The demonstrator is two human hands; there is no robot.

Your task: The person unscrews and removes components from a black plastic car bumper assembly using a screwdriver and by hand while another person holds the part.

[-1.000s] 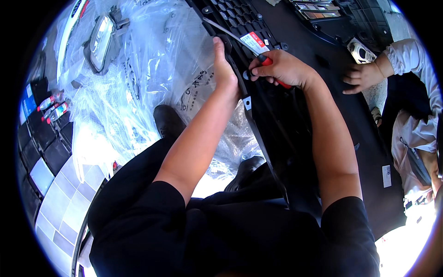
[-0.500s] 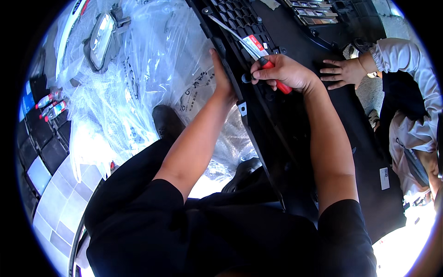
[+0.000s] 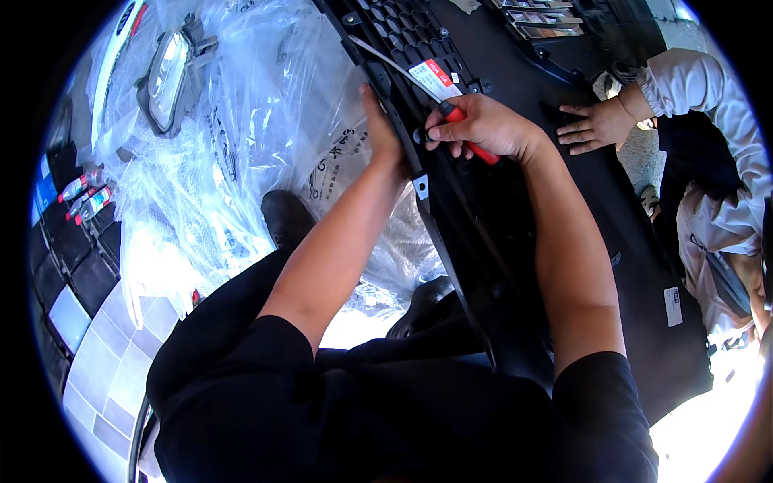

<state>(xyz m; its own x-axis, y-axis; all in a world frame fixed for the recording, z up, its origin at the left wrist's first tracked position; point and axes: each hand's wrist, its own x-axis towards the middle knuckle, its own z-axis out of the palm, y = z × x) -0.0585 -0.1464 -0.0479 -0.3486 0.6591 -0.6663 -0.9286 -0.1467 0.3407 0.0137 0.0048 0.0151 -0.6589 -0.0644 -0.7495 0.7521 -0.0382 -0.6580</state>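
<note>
My right hand [image 3: 493, 127] is closed round the red handle of a screwdriver [image 3: 470, 138]. Its long metal shaft slants up and left across a black car bumper with a honeycomb grille [image 3: 403, 24]. A small round black piece [image 3: 420, 136] sits at the tips of my right thumb and finger; I cannot tell whether they pinch it. My left hand [image 3: 385, 137] grips the bumper's left edge, its fingers partly hidden by the edge. Between the shaft and the grille lies a red-and-white label [image 3: 435, 76].
A co-worker's hand [image 3: 592, 127] rests on the black panel to the right. Clear plastic wrap [image 3: 266, 105] and a lamp-like part [image 3: 167, 84] lie at the left. Bottles [image 3: 93, 201] are at far left. My shoe [image 3: 287, 217] is beside the wrap.
The view has shifted slightly, with the bumper and both my hands a little further left. My grip on the screwdriver stays the same. The co-worker's fingers are slightly closer together.
</note>
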